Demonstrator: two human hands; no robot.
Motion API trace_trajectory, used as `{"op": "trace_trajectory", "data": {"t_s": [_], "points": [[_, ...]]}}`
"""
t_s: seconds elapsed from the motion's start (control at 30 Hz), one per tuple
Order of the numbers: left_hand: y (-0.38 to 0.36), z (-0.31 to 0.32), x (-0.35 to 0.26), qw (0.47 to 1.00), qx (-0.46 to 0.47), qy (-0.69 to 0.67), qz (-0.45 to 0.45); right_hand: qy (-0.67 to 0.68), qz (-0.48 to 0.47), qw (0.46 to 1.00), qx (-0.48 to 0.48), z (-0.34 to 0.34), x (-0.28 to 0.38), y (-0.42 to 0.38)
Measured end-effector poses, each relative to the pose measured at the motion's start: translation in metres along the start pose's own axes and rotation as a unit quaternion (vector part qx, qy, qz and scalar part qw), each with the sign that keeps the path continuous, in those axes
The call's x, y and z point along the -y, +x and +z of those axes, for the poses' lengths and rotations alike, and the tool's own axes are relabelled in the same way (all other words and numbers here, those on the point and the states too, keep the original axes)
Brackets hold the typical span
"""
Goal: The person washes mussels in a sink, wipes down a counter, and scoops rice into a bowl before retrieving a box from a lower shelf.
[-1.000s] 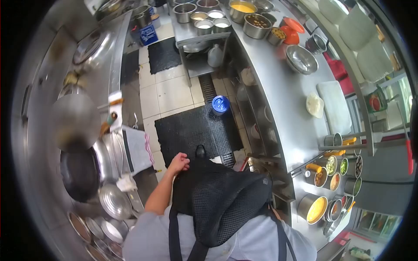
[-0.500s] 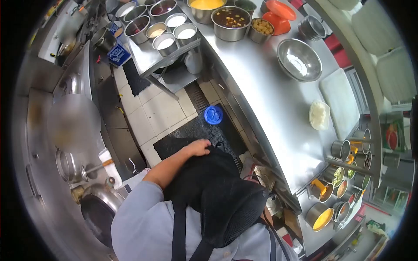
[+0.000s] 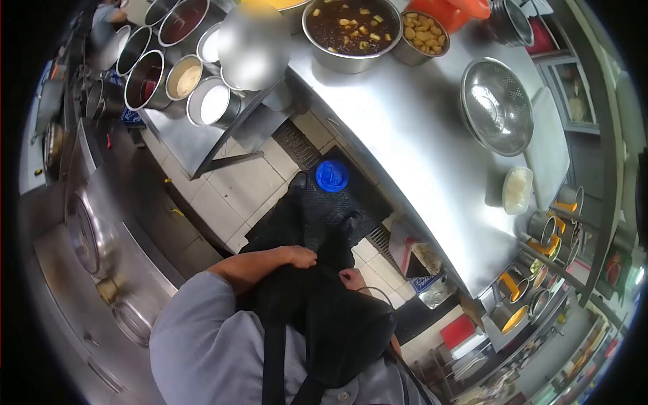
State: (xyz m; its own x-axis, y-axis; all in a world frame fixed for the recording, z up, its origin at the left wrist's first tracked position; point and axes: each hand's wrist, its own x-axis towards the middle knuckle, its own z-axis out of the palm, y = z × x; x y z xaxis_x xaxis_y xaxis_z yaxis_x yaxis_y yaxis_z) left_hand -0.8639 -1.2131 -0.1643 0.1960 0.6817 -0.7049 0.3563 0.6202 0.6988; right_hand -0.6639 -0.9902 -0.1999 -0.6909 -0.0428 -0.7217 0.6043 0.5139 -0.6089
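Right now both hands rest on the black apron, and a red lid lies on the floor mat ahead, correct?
Not quite: in the head view the lid on the floor mat is blue, not red. Left hand and right hand do rest on the black apron.

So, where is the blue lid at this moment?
In the head view the blue lid lies on the black floor mat, near the steel counter, beyond the person's left hand.

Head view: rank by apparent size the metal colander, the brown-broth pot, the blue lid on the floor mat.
1. metal colander
2. brown-broth pot, close to the colander and cut by the frame edge, so unsure
3. blue lid, clearly smallest, though farther from the camera
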Motion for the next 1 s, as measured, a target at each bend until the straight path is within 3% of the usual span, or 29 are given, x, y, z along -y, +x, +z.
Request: {"op": "trace_trajectory", "data": {"t_s": [0.1, 0.13, 0.17, 0.23, 0.3, 0.33, 0.4, 0.43, 0.47, 0.5, 0.53, 0.57, 0.6, 0.63, 0.7, 0.77, 0.93, 1.0], "points": [[-0.019, -0.012, -0.004, 0.991, 0.09, -0.069, 0.073, 0.193, 0.161, 0.959, 0.132, -0.034, 0.045, -0.018], [-0.03, -0.014, -0.003, 0.989, 0.096, -0.091, 0.066, 0.35, 0.169, 0.906, 0.166, -0.03, 0.017, -0.014], [-0.036, -0.012, -0.001, 0.986, 0.102, -0.116, 0.057, 0.351, 0.229, 0.897, 0.144, -0.033, 0.015, -0.01], [-0.04, -0.002, 0.011, 0.989, 0.056, -0.133, 0.018, 0.312, 0.214, 0.925, 0.043, -0.03, 0.01, -0.002], [-0.032, 0.011, 0.026, 0.994, 0.052, -0.096, 0.03, 0.287, 0.218, 0.933, 0.011, -0.027, 0.01, 0.011], [-0.029, 0.006, 0.03, 0.994, 0.052, -0.096, 0.027, 0.323, 0.216, 0.92, 0.059, -0.027, 0.002, 0.019], [-0.021, -0.009, 0.036, 0.999, 0.002, 0.028, 0.016, 0.287, 0.227, 0.929, 0.061, -0.026, -0.009, 0.042], [-0.012, -0.015, 0.049, 0.996, -0.043, 0.072, 0.025, 0.248, 0.242, 0.936, 0.063, -0.024, -0.019, 0.047], [-0.011, -0.019, 0.062, 0.961, -0.169, 0.215, 0.038, 0.239, 0.193, 0.951, 0.038, -0.014, -0.054, 0.058], [-0.013, -0.033, 0.074, 0.944, -0.238, 0.226, 0.024, 0.247, 0.151, 0.957, 0.005, -0.009, -0.078, 0.068], [-0.016, -0.042, 0.089, 0.929, -0.286, 0.233, -0.006, 0.168, 0.124, 0.978, -0.005, -0.012, -0.093, 0.078], [-0.025, -0.063, 0.089, 0.957, -0.203, 0.163, -0.127, 0.085, 0.091, 0.992, -0.015, -0.015, -0.105, 0.086], [-0.034, -0.088, 0.088, 0.967, -0.143, 0.051, -0.203, 0.084, 0.089, 0.992, -0.012, -0.016, -0.104, 0.087], [-0.015, -0.085, 0.109, 0.965, -0.149, 0.051, -0.207, 0.036, 0.098, 0.994, -0.026, -0.024, -0.097, 0.09], [0.03, -0.078, 0.164, 0.936, -0.284, -0.083, -0.191, -0.011, 0.098, 0.994, -0.048, -0.023, -0.093, 0.11], [0.065, -0.108, 0.175, 0.899, -0.306, -0.112, -0.293, -0.006, 0.151, 0.978, -0.142, -0.019, -0.108, 0.126], [0.155, -0.168, 0.207, 0.912, -0.232, -0.042, -0.336, -0.018, 0.08, 0.969, -0.233, -0.054, -0.125, 0.155], [0.216, -0.173, 0.224, 0.88, -0.243, 0.192, -0.361, 0.034, 0.073, 0.961, -0.264, -0.063, -0.146, 0.168]]}}
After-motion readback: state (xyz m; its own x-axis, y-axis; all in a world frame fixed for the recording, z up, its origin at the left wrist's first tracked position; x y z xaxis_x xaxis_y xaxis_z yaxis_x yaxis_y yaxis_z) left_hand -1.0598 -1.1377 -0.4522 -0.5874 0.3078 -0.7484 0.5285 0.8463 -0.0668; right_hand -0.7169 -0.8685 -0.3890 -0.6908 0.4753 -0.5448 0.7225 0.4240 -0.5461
